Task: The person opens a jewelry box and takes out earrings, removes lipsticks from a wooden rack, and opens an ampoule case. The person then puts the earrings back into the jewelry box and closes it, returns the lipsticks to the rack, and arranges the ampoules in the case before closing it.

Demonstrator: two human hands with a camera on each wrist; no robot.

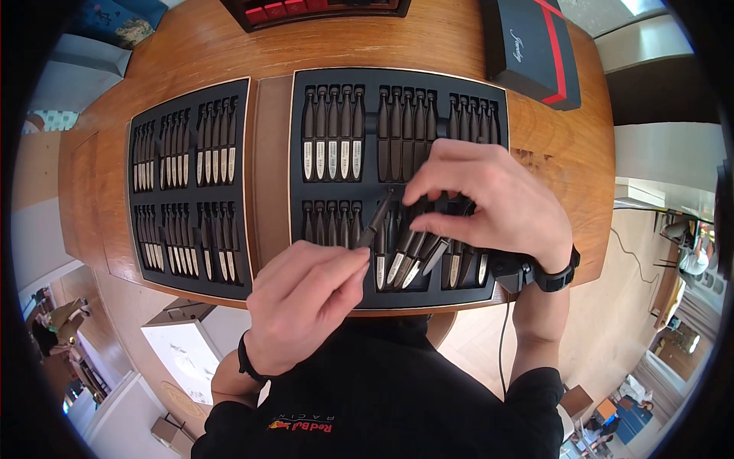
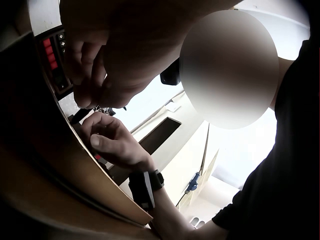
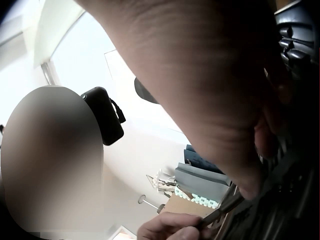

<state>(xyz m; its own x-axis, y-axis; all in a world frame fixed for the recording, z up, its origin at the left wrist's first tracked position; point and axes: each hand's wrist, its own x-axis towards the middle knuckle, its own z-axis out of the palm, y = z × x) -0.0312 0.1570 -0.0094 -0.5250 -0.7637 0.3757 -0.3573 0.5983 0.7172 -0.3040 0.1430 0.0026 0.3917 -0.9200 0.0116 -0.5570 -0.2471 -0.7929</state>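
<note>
My left hand (image 1: 310, 302) pinches a slim dark pen-shaped piece (image 1: 375, 222) with a narrow neck, slanting up over the right tray (image 1: 371, 191). The same pen-shaped piece (image 3: 220, 212) shows in the right wrist view, between thumb and fingers. My right hand (image 1: 497, 199) hovers low over the tray's middle, fingers bent, thumb and forefinger apart. Beneath it, several white-labelled pieces (image 1: 397, 268) lie tilted in the lower middle compartment. Above stands a row of dark pieces (image 1: 407, 126) without white labels. My right palm hides part of the tray.
A left tray (image 1: 248, 153) holds more rows of labelled pieces; a brown hinge strip (image 1: 271, 176) joins the two. At the back right lies a black box (image 1: 531, 50) with red ribbon. A dark case (image 1: 313, 15) with red parts stands at the back of the wooden table (image 1: 428, 42).
</note>
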